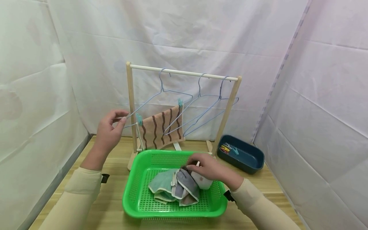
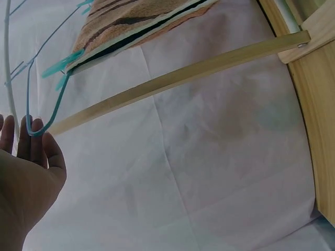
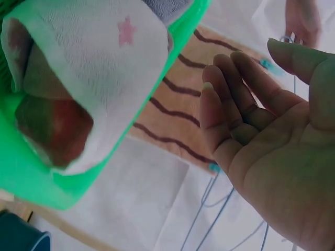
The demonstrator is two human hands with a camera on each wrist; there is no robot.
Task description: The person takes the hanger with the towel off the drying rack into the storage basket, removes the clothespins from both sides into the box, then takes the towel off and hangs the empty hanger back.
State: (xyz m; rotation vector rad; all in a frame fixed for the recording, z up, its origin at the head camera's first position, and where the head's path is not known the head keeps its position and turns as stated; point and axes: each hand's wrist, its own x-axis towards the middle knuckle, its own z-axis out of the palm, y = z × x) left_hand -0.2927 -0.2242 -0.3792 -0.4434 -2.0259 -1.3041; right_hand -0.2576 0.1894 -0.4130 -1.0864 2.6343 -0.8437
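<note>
My left hand (image 1: 110, 129) holds the left end of a blue wire hanger (image 1: 148, 101) between thumb and fingers. From that hanger hangs a tan towel (image 1: 162, 127) with wavy brown stripes, pinned by a teal clothespin (image 1: 139, 119) at one corner and another clothespin (image 1: 180, 102) at the other. In the left wrist view the hanger's bent corner (image 2: 39, 130) lies against the fingertips. Over the green basket (image 1: 127, 198) is my right hand (image 1: 208, 166), its fingers loosely bent and nothing in them. Below it lie a green cloth (image 1: 164, 182), a grey cloth (image 1: 187, 182) and a white cloth with a star (image 3: 104, 63).
Two more wire hangers, a middle hanger (image 1: 184, 115) and a right hanger (image 1: 210, 110), hang from the rack's white bar (image 1: 184, 72). Wooden posts (image 1: 130, 102) hold the bar. At the right stands a dark blue bin (image 1: 248, 159) with several coloured clothespins (image 1: 227, 148). White sheets surround the table.
</note>
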